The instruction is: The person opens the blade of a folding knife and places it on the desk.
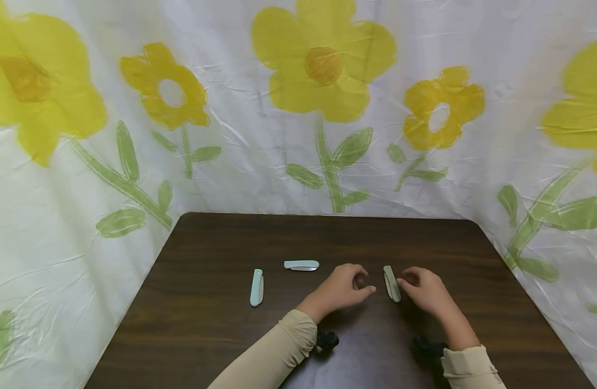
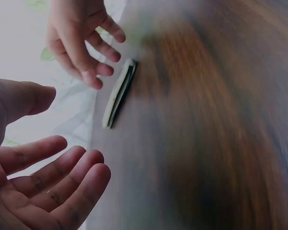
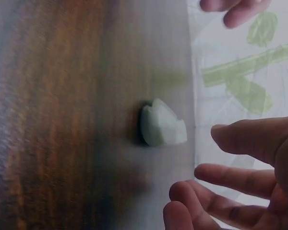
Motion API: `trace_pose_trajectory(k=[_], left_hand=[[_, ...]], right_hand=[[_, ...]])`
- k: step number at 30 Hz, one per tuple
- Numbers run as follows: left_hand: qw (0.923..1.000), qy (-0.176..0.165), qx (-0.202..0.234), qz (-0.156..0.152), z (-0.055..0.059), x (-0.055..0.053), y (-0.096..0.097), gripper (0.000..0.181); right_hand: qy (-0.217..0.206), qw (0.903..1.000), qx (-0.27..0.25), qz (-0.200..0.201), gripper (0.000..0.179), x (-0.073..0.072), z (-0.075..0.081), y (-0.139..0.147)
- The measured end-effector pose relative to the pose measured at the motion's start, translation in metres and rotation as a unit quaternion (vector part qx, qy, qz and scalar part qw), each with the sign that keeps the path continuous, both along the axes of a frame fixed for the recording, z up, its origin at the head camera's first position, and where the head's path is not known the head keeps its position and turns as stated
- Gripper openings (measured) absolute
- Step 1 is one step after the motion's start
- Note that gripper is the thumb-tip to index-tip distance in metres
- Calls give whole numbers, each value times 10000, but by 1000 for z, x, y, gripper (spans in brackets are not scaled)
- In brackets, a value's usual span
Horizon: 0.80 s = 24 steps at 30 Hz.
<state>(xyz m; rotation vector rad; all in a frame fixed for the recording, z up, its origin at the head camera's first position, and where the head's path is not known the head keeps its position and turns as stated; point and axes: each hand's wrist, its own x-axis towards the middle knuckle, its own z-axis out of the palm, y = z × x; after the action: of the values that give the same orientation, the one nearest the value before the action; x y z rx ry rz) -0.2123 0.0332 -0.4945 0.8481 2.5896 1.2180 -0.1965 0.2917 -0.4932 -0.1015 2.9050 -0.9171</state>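
A green folding knife (image 1: pixel 392 284) lies folded on the dark wooden table, between the two hands. Just to its right is my right hand (image 1: pixel 426 290), fingers loosely bent, thumb tip close to the handle; whether they touch I cannot tell from the head view. In the right wrist view a small gap separates the knife (image 3: pixel 161 127) from the fingers. On the other side, my left hand (image 1: pixel 341 290) hovers with its fingers relaxed and apart, holding nothing. The left wrist view shows the knife (image 2: pixel 119 95) beyond the left fingertips.
Two light blue folding knives lie left of the hands: one (image 1: pixel 256 288) points away from me, the other (image 1: pixel 301 265) lies crosswise farther back. A white curtain with yellow flowers (image 1: pixel 259 183) hangs around the table's (image 1: pixel 206 324) back and sides.
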Motion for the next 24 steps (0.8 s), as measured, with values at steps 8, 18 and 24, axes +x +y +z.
trace_pose_trajectory(k=[8, 18, 24], left_hand=[[9917, -1157, 537, 158, -13, -1, 27, 49], [9687, -1828, 1206, 1168, -20, -3, 51, 65], [9586, -2039, 1486, 1323, -16, -8, 56, 57]], right_hand=[[-90, 9998, -159, -24, 39, 4, -10, 3], [-146, 9996, -166, -188, 41, -2, -11, -8], [-197, 9992, -259, -232, 36, -8, -6, -15]])
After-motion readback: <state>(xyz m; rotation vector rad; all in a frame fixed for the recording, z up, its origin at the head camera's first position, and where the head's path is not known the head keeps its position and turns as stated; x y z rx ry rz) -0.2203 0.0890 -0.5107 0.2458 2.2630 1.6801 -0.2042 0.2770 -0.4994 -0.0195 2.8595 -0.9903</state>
